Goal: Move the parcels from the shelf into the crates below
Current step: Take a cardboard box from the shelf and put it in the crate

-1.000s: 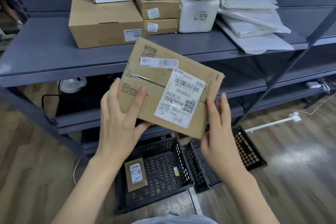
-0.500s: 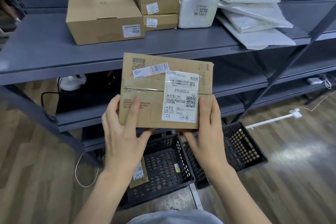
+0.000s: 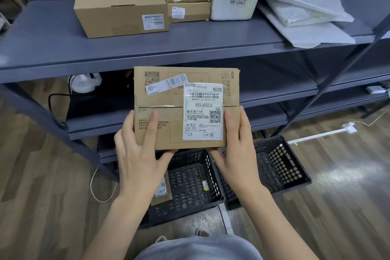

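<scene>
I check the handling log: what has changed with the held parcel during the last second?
The cardboard parcel turned from tilted to level, label facing the camera. The right hand moved from beside it to grip its lower right corner. The left hand kept its grip.

Below the left hand (image 3: 139, 160), its wrist hides most of a small parcel (image 3: 163, 191); the label's print there is unreadable.

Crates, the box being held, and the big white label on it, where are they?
left crate (image 3: 213, 177), head view, right wall.
right crate (image 3: 280, 164), head view, holed floor.
held box (image 3: 166, 101), head view, bare cardboard.
white label (image 3: 203, 112), head view, centre.
</scene>
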Available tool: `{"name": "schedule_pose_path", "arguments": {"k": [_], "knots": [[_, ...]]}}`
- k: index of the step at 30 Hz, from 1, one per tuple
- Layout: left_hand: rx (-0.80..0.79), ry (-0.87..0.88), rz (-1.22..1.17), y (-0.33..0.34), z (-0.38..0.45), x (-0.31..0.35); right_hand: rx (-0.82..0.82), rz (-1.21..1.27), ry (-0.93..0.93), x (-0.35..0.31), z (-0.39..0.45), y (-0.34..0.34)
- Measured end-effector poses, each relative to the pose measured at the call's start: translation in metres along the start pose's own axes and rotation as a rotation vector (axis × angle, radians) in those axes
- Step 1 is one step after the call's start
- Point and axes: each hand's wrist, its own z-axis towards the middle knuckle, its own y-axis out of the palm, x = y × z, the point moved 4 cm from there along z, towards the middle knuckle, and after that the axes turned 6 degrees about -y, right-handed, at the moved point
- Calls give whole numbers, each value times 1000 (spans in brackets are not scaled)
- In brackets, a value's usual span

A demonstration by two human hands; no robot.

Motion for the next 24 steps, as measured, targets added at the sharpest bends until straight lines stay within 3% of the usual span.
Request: {"name": "schedule_pose_path", "arguments": {"k": [7, 17, 24], "knots": [[-112, -151, 9, 35, -38, -6, -208, -25, 82, 25, -23, 19], [-446, -494, 101, 93, -178, -49, -631, 130, 138, 69, -141, 103], [-493, -636, 119, 148, -230, -83, -769, 145, 124, 108, -191, 171]]}}
